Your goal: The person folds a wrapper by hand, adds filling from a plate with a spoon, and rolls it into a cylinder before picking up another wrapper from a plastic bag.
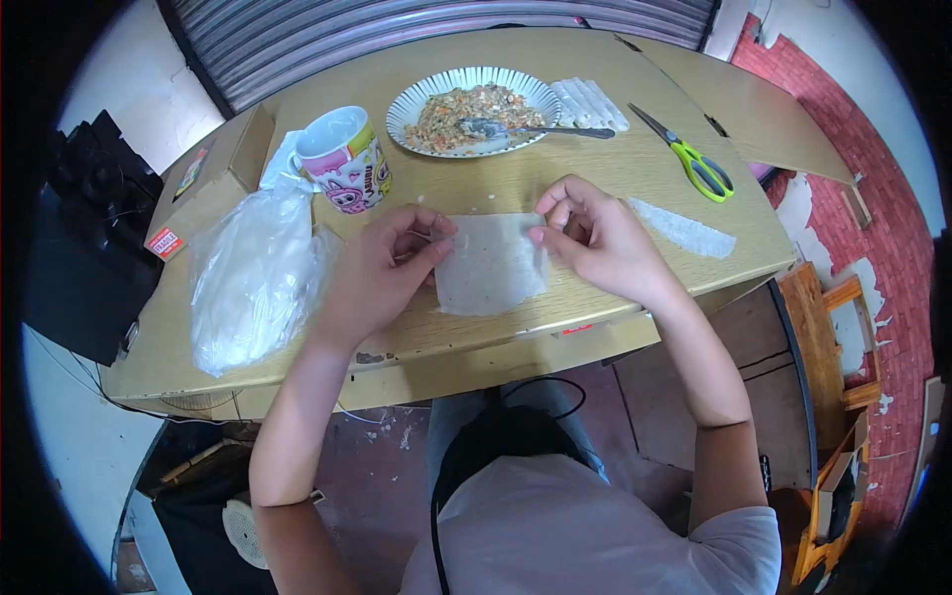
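the thin sheet [491, 268] is partly covered at its side edges by the left grip [387, 263] and the right grip [605, 243]. contents of the plastic bag [253, 288] cannot be made out. the bowl of the spoon [540, 130] is obscured by mixture [476, 102]. the mug's [359, 174] inner floor is hidden. the roller shutter [436, 40] is cut off by the top edge, the torso [595, 531] by the bottom.

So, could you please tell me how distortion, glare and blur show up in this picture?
Head view: strong wide-angle bending, with dark rounded corners and the table edge bowed; head view: whitish glints on the plastic bag; head view: no obvious motion blur on the left hand, right hand or thin sheet.
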Demonstrator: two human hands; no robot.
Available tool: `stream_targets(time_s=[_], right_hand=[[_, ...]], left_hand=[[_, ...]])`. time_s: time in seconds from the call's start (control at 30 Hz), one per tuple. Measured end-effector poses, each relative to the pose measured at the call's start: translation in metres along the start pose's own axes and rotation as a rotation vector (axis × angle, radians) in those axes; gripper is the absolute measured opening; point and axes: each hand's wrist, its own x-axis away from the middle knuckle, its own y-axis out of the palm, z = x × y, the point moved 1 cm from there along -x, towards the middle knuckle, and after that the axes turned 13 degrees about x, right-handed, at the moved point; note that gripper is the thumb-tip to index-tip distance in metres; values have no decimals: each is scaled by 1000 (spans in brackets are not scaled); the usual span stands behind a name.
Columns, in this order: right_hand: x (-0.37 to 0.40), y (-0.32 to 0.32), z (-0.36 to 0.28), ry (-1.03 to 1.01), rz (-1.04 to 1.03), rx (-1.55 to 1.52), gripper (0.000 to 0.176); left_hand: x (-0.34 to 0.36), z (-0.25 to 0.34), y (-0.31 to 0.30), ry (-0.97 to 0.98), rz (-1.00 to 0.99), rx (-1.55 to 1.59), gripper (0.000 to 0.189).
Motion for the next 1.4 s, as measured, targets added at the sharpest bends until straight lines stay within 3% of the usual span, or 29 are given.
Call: stream_targets(time_s=[0.2, 0.3, 0.37, 0.47, 0.6, 0.7, 0.77, 0.87, 0.97, 1.07, 1.13, 1.17, 1.3, 1.4], right_hand=[[-5, 1, 4, 27, 66, -99, 28], [-7, -1, 9, 12, 33, -281, 33], [-6, -7, 8, 47, 35, -331, 33], [-8, -11, 8, 49, 6, -340, 32], [-11, -7, 16, -2, 20, -284, 31], [-8, -9, 17, -31, 18, -129, 30], [4, -34, -2, -80, 184, 302, 28], [23, -98, 12, -22, 390, 508, 28], [41, -139, 56, -9, 236, 673, 27], [46, -142, 78, 22, 58, 686, 24], [44, -147, 78, 236, -178, 463, 24], [43, -148, 76, 237, -182, 463, 24], [33, -143, 53, 87, -241, 419, 22], [20, -125, 1, -92, -287, 304, 18]], left_hand=[[5, 6, 5, 7, 33, -33, 27], [3, -6, 1, 107, 48, -43, 34], [0, -11, 0, 305, 96, 81, 35], [3, -3, 0, 150, 49, 165, 37], [3, -3, -1, 141, 34, 72, 39], [6, -2, 3, 153, 65, -76, 41], [16, 13, 6, 364, 186, -468, 39], [31, 25, -7, 506, 269, -672, 35], [48, 33, -8, 362, 339, -543, 29], [45, 28, -5, 427, 283, -529, 27], [40, 31, 2, 443, 224, -528, 27], [36, 34, 8, 461, 158, -526, 27], [17, 47, 31, 573, 85, -522, 30], [-3, 57, 44, 731, 23, -550, 29]])
